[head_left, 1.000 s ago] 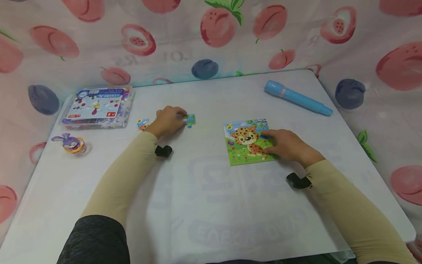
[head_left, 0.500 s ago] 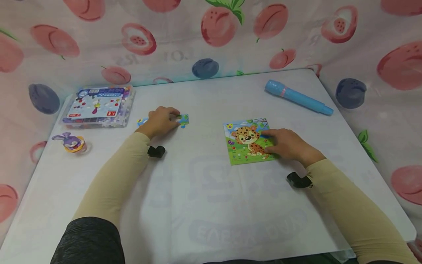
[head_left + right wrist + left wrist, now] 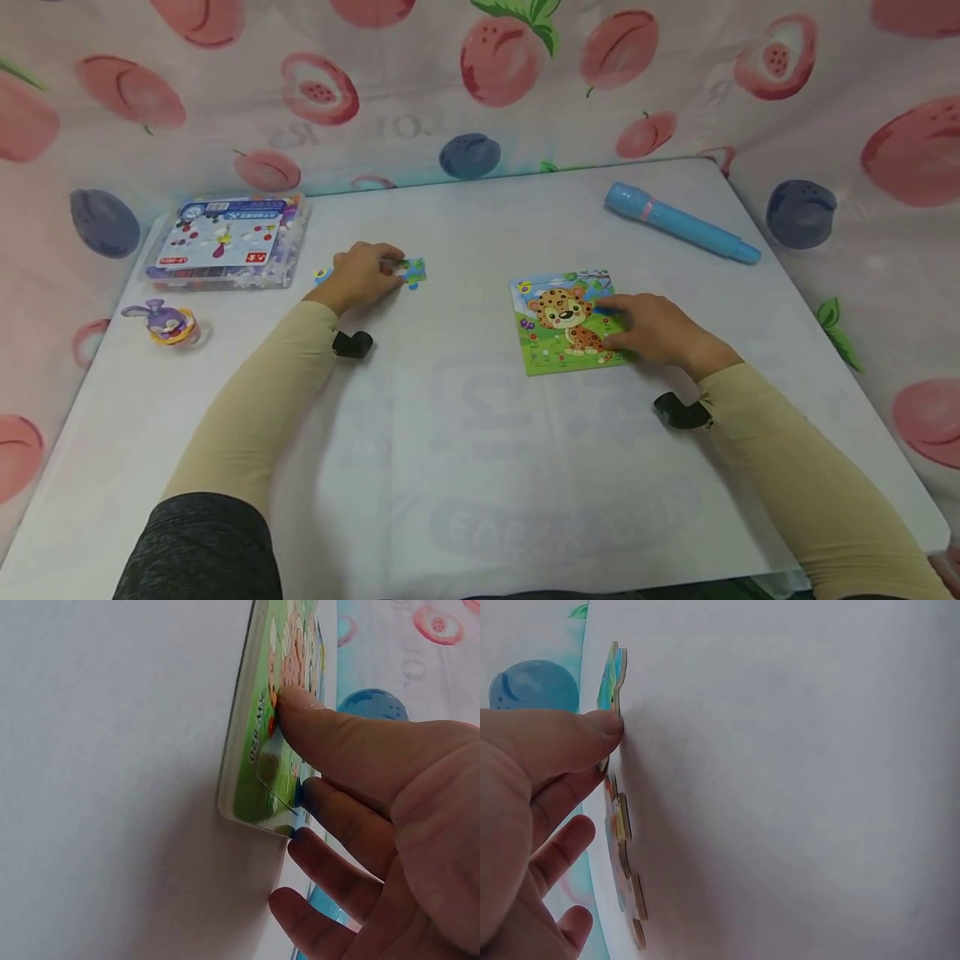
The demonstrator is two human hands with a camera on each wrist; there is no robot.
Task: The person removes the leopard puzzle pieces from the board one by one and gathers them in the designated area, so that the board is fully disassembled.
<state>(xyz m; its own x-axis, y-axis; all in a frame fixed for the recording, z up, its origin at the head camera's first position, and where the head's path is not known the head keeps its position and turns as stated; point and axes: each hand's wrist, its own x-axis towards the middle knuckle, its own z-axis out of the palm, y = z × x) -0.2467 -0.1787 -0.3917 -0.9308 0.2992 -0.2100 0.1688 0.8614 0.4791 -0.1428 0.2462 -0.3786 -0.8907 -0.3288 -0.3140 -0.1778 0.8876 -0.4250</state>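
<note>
I look down on a white table (image 3: 465, 467) with a rounded near right corner and faint lettering (image 3: 555, 529) across its top. Behind it and along both sides I see a pale, lightly creased sheet (image 3: 405, 50) printed with pinkish-red fruit (image 3: 501, 60), dark blue fruit (image 3: 470, 156) and green leaves (image 3: 517, 10). My light is soft, slightly dim.

Looks like a small play corner, with fruit-printed sheeting (image 3: 558, 100) behind a white table (image 3: 465, 450) bearing a puzzle (image 3: 551, 346) and toy rabbit (image 3: 163, 322).
</note>
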